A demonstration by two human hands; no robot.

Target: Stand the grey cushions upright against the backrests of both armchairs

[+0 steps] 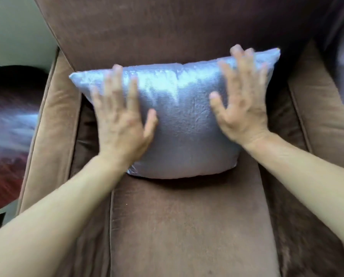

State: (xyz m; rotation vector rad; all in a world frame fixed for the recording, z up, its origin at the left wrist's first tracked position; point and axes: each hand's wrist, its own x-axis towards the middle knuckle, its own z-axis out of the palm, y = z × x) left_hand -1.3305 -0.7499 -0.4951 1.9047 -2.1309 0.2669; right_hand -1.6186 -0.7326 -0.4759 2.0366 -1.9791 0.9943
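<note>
Head view: grey cushion [179, 116] between left hand [121, 120] and right hand [243, 104].

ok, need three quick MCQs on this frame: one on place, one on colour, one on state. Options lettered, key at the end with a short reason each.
1. Where does the grey cushion rest?
A. on the floor
B. on the armchair's seat, against the backrest
C. on the armrest

2. What colour is the armchair's upholstery?
A. brown
B. green
C. white

3. How are the hands placed?
A. both clenched in fists
B. one hand only on the cushion
C. the left hand and right hand are both open, fingers spread, on the cushion's front

Key: 1 B, its lower edge sits on the seat and its top leans on the backrest. 2 A, seat, arms and back are all brown. 3 C, both palms lie flat on the cushion's face.
</note>
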